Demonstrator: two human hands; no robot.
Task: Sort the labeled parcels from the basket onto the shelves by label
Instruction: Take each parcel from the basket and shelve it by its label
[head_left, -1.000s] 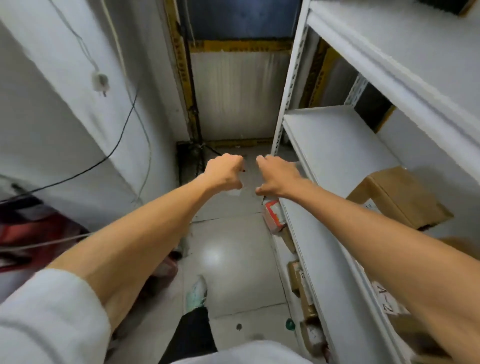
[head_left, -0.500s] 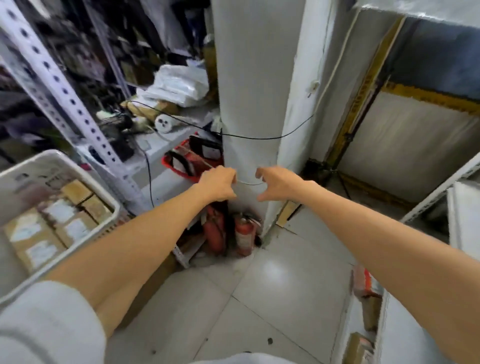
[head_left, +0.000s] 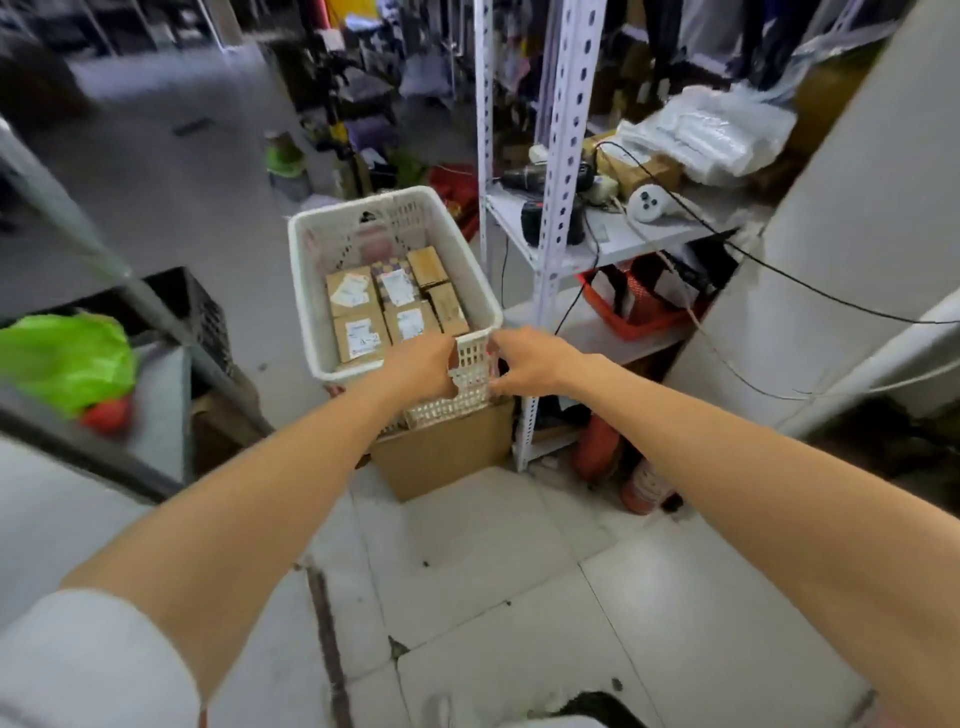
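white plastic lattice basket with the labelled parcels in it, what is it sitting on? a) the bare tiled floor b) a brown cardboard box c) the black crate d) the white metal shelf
b: the white plastic lattice basket rests on top of a brown cardboard box, which stands on the tiled floor.

Pretty bright, flat indoor light with no hard shadows, just a soft sheen on the near floor tiles (head_left: 493, 545). Far aisle goes dimmer. Left side is smeared with motion blur, the green bag (head_left: 62, 358) especially. Fisheye bends the shelf upright (head_left: 563, 156) and the edges.
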